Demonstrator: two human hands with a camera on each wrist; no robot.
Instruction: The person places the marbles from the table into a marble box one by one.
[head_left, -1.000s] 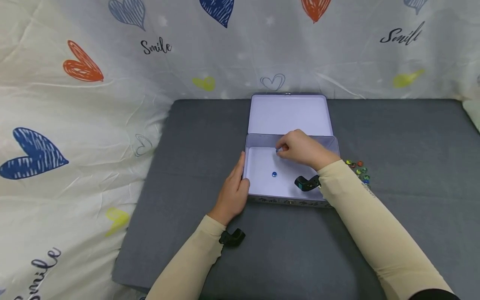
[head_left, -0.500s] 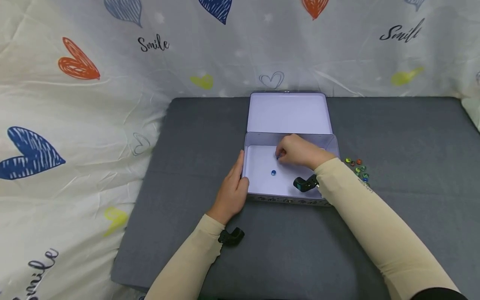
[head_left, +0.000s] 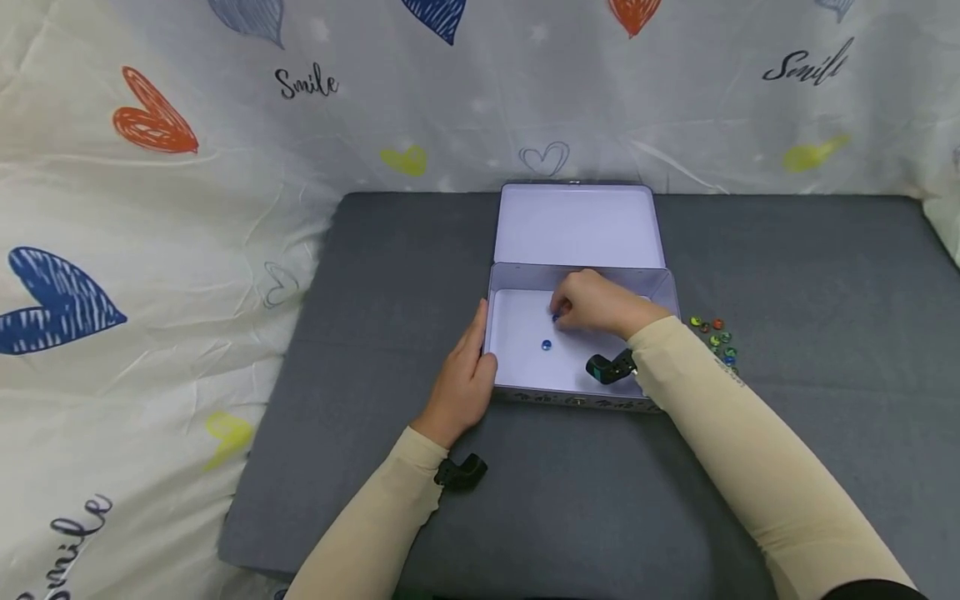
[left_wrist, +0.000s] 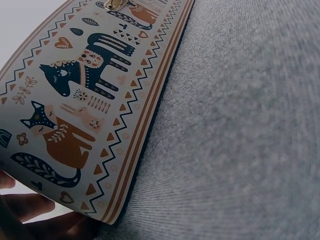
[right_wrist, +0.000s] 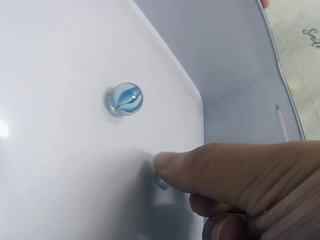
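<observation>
The right hand has dipped slightly inside the box, pinching a marble nearer the back edge, left hand straight-fingered along the left edge; light, hard, probably slippery, it wants gripping across its middle.

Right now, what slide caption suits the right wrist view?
Right hand pinching a half-hidden marble near a blue-swirled marble on the floor of a pale box.
</observation>
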